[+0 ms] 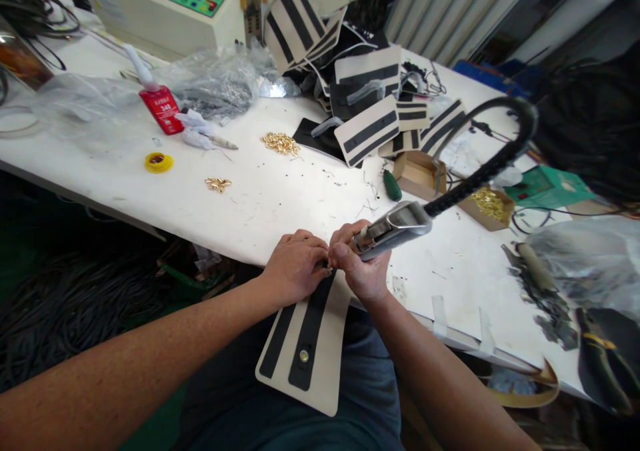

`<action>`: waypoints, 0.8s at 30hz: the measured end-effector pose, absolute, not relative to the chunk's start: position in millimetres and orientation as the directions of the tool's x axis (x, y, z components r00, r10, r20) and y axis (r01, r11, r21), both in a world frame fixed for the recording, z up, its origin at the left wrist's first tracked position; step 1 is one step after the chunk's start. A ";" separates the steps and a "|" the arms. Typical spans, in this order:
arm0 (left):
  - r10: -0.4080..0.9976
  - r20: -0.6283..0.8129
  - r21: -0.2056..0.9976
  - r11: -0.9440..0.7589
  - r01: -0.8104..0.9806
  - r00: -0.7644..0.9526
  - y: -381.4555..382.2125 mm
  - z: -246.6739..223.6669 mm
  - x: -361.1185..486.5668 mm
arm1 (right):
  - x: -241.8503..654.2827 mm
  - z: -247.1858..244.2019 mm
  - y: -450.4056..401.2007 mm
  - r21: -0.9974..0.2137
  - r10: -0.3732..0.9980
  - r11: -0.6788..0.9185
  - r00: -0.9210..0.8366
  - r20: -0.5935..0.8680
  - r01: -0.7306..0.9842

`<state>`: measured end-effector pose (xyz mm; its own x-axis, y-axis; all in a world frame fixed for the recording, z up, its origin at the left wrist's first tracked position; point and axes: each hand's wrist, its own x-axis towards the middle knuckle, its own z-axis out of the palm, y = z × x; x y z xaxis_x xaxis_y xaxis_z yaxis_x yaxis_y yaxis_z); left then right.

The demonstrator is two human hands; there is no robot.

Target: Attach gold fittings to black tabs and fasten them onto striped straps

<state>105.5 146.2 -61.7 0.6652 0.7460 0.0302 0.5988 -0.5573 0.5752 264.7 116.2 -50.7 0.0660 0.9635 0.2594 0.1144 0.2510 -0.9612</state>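
Beige is the colour of the panel [327, 364], and two black strips [311, 324] run along it. It sits over my lap [373, 364], low in the middle of the frame. Its long side runs from my fingers down and a bit to the left, so most of it lies below my hands. My left hand [299, 264] covers more of it: it is bunched up small and grips the top end. My right hand [365, 269] is just beside, closed round a silver tool [395, 227]. The tool slants down from the right, and its nose points at the spot where my fingers meet. I can't tell what tiny bit is there, as my fingers hide it. A shiny stud [304, 355] sits near the low end of one strip, well apart from both hands. Higher up, left of the middle, gold bits [218, 184] lie on the white counter [240, 221].
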 end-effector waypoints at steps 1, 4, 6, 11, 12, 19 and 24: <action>0.749 0.031 0.576 -0.555 0.600 0.662 145.9 -62.0 105.3 | 263.9 -50.2 116.1 -0.962 0.959 0.255 0.098 0.265 0.097; 0.744 0.030 0.568 -0.563 0.601 0.668 145.4 -62.7 105.0 | 260.9 -49.1 115.7 -0.961 0.946 0.267 0.173 0.275 0.068; 0.736 0.027 0.557 -0.573 0.601 0.676 145.5 -63.5 105.1 | 258.7 -48.8 115.1 -0.962 0.939 0.263 0.211 0.272 0.072; 0.736 0.034 0.560 -0.575 0.597 0.677 146.5 -65.7 105.7 | 255.5 -49.4 114.2 -0.978 0.944 0.162 0.267 0.193 0.132; 0.735 0.032 0.563 -0.572 0.596 0.677 146.6 -65.9 105.7 | 255.5 -49.4 114.1 -0.978 0.943 0.149 0.277 0.185 0.145; 0.756 0.033 0.574 -0.550 0.606 0.654 142.9 -64.6 107.1 | 255.6 -35.0 111.8 -0.984 0.971 0.086 0.207 0.117 0.153; 0.754 0.069 0.555 -0.573 0.603 0.653 137.3 -61.3 107.5 | 263.9 -16.8 114.7 -0.992 0.982 0.122 0.140 0.124 0.017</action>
